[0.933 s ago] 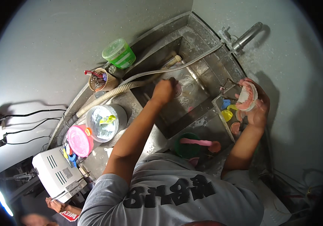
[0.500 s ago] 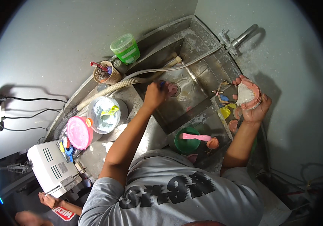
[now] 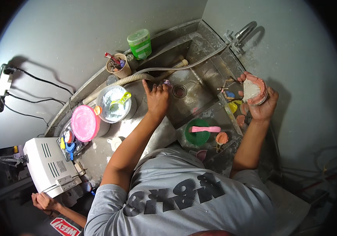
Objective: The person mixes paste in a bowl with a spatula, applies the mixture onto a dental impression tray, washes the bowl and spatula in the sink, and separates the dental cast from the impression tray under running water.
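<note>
I am holding a pink impression tray filled with white plaster (image 3: 253, 90) up in my right hand (image 3: 260, 103), fingers curled around it, over the right rim of the steel sink (image 3: 200, 84). My left hand (image 3: 157, 98) is resting partly open on the sink's left edge, fingertips just beside a small purple object (image 3: 167, 82) near the drain (image 3: 179, 91); I cannot tell whether it is pinching anything. Judging by the fill, the pouring of this tray is looking mostly done. The bowl of white mix with a green spatula (image 3: 115, 103) is still sitting on the counter (image 3: 97, 151), and another pink cast (image 3: 222, 138) is lying beside the green bowl (image 3: 198, 133), so cleanup and setting seem to be remaining.
</note>
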The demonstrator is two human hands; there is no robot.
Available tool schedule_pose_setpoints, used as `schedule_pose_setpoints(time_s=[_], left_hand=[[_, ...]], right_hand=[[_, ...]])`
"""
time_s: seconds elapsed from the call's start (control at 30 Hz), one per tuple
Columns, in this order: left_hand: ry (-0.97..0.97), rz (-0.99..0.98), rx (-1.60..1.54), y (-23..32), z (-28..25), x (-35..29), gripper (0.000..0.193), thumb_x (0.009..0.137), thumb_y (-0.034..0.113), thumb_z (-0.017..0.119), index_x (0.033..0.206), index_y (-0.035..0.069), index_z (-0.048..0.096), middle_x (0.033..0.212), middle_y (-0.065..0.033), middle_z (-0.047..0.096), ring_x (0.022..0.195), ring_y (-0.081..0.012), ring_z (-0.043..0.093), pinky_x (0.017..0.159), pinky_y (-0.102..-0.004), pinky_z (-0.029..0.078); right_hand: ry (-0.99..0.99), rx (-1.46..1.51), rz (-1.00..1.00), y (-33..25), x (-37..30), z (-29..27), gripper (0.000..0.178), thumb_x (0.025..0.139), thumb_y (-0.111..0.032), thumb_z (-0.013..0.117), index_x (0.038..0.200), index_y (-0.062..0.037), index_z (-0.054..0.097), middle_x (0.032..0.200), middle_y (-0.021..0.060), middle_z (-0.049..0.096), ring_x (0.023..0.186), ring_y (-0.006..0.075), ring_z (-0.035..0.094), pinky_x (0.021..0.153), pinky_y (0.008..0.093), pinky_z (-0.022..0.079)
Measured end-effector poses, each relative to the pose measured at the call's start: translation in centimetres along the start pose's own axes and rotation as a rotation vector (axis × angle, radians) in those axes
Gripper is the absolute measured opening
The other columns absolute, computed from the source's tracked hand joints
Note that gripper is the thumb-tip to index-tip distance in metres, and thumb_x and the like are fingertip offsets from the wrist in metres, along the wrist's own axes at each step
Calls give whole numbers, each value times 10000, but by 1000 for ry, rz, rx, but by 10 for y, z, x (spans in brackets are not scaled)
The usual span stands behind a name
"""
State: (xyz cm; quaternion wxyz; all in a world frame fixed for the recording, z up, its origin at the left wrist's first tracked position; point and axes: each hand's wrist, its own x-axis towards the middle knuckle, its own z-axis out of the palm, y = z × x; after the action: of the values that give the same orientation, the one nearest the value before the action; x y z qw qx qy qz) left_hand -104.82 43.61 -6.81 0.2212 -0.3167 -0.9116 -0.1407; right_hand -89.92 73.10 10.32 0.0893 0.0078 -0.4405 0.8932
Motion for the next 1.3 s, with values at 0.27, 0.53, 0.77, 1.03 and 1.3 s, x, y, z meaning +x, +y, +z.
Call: schedule_pose_setpoints(time_s=[0.27,0.53,0.77,1.03,1.3], left_hand=[[-202,-333,-502,-12,-103,0,308,951,289,568,855,14,665,747,-148,689,641,-334,651,795,-471,491],[-141,-944,-1807,-63,-195,-47,310,980,267,565,807,20,635,727,-79,665,608,-175,643,636,-325,541],[-22,-953,-2021,-84,-261,-95,277,976,274,575,842,40,644,784,-36,660,670,-96,612,630,-264,494],[24,-975,-2100,-89,-282,-124,274,965,271,585,950,6,653,860,-57,671,760,-109,640,706,-282,531],[59,-958,-2225,-87,-292,-143,237,978,237,562,964,19,654,916,-71,687,785,-114,651,736,-285,537]], right_hand=[[-5,5,-21,16,-25,40,784,796,-470,562,1280,142,479,1311,275,502,1235,382,493,868,486,550],[37,-152,15,37,-40,66,874,802,-541,535,1317,155,414,1271,272,503,1202,363,486,798,417,558],[13,-86,79,63,-31,73,850,795,-501,583,1321,144,411,1274,266,483,1224,369,467,779,425,592],[-57,61,143,60,-16,72,815,827,-359,612,1387,133,283,1389,282,363,1312,399,368,867,528,565],[-115,70,189,65,-4,65,779,848,-335,606,1395,118,284,1433,274,329,1337,420,338,908,556,535]])
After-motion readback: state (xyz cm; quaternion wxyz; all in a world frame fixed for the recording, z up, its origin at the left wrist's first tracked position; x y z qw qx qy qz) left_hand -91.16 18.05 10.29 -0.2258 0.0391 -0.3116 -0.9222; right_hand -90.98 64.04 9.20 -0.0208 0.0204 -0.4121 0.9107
